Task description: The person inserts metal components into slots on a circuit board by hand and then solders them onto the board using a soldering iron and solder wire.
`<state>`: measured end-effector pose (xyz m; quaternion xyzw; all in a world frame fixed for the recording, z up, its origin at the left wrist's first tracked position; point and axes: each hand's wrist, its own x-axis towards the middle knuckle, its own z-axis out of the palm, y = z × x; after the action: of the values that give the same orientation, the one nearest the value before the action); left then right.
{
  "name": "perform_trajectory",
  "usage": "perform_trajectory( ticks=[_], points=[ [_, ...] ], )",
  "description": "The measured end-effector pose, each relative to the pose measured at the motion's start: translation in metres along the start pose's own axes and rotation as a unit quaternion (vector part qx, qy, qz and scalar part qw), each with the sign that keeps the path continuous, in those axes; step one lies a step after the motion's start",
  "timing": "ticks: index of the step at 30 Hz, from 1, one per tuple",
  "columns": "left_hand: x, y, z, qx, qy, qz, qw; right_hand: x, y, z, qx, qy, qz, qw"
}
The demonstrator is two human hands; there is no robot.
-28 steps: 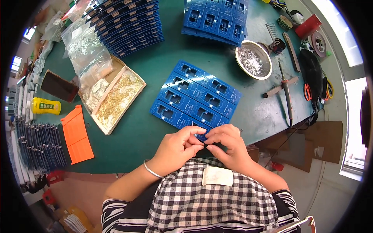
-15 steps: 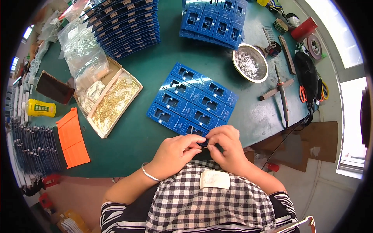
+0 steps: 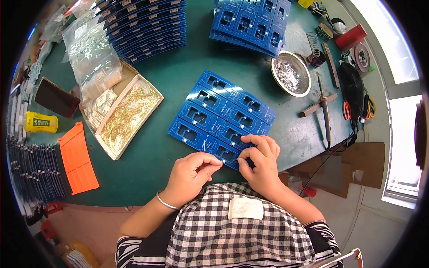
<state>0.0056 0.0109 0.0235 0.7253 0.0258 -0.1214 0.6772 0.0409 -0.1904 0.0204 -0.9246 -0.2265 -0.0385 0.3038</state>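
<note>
Blue board panel (image 3: 219, 120): one, mid-frame, flat on the green table (image 3: 134, 178); two columns of four cut-outs. Nearly as broad as long, its slightly longer sides run from upper left to lower right. It lies up and rightward from the left fingertips, up and leftward from the right hand's palm.

Left hand (image 3: 191, 174): below the panel's lower edge; thumb and forefinger together, tips at that edge. Whether anything slender sits between them, I cannot tell.

Right hand (image 3: 261, 163): the nearer, overlapping the panel's lower-right corner; fingers bent and partly spread, one reaching over the boards. Whether thumb and neighbouring finger grip the edge, I cannot tell.

Left of frame: open box (image 3: 139, 127) of thin gold-coloured pins; orange tray (image 3: 78, 158); yellow bottle (image 3: 41, 122).

Top of frame: left stack of blue panels (image 3: 147, 35); right stack of blue panels (image 3: 246, 22).

Right of frame: metal bowl (image 3: 305, 80) of silvery scraps; soldering iron (image 3: 326, 116), propped across a wooden bar (image 3: 311, 110).
</note>
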Motion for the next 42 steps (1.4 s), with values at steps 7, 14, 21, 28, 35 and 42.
perform_trajectory(
  ticks=[7,14,21,28,35,42],
  points=[
    [-0.001,-0.003,0.000,-0.005,0.000,-0.002,1.000,-0.001,-0.001,0.001,-0.018,0.017,-0.028,0.999],
    [0.000,-0.004,0.001,-0.003,0.001,0.017,1.000,0.012,-0.004,0.001,-0.101,0.021,-0.155,0.983],
    [-0.002,-0.005,0.000,0.039,0.018,0.059,0.997,0.020,-0.009,-0.001,-0.130,-0.035,-0.191,0.972],
    [0.003,-0.003,0.001,0.213,0.065,0.201,0.954,0.014,-0.001,0.008,-0.043,0.024,-0.167,0.985],
    [0.006,0.013,0.004,0.404,0.027,0.295,0.865,0.013,0.019,-0.013,0.201,0.024,0.004,0.979],
    [0.011,0.013,0.000,0.420,0.024,0.299,0.856,0.006,0.011,-0.011,0.076,-0.016,-0.061,0.995]
  ],
)
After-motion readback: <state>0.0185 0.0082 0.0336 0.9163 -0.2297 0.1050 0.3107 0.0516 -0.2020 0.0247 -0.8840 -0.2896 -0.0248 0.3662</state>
